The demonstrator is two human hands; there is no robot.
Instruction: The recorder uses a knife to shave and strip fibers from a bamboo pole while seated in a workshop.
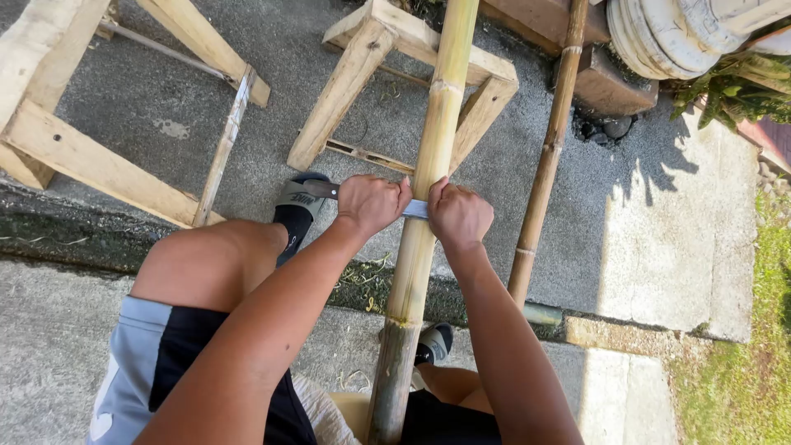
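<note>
A long pale yellow bamboo pole (441, 107) runs from between my legs up over a wooden sawhorse (362, 58). A flat metal blade (415, 208) lies crosswise on the pole. My left hand (371, 202) is closed around the blade's left part, whose tip sticks out past my fist toward my sandal. My right hand (458, 216) grips the blade's right end, just right of the pole. Both fists press against the bamboo at the same height.
A second, browner bamboo pole (548, 156) leans to the right. Another wooden sawhorse (91, 156) stands at the left. My sandalled foot (297, 210) rests on the concrete. Stacked stone discs (667, 29), plants and grass lie at the right.
</note>
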